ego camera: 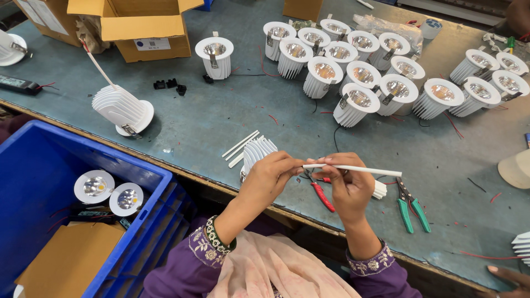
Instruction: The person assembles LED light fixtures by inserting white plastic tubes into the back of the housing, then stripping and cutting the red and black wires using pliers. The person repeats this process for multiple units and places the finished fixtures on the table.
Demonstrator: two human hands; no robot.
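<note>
Head view, looking down at our bench: we hold a thin white sleeve tube (353, 168) level between both hands, just above the table's near edge. Our left hand (269, 177) pinches the tube's left end w/ thumb & fingertips pressed together; our right hand (349, 187) pinches it nearer the middle, fingers curled under, & the tube's free end sticks out to the right past the knuckles. Directly below/behind the hands lies a white finned downlight (258, 152) on its side, partly hidden by the left hand. Just left of it, a few more white tube pieces (238, 148) lie loose on the blue-grey table (221, 116). Red-handled cutters (320, 194) lie under the right hand; green-handled pliers (411, 207) sit just to the right, apart from it. Further back, a cluster of finished downlights (353, 60) stands face-up, w/ another group (486, 80) at far right. One downlight w/ a white tube on its lead (122, 110) lies face-down at left, near an open cardboard box (141, 25). Blue crate (49, 160) at lower left holds two more lights (109, 193). Another person's hand (510, 276) shows at bottom-right corner.
</note>
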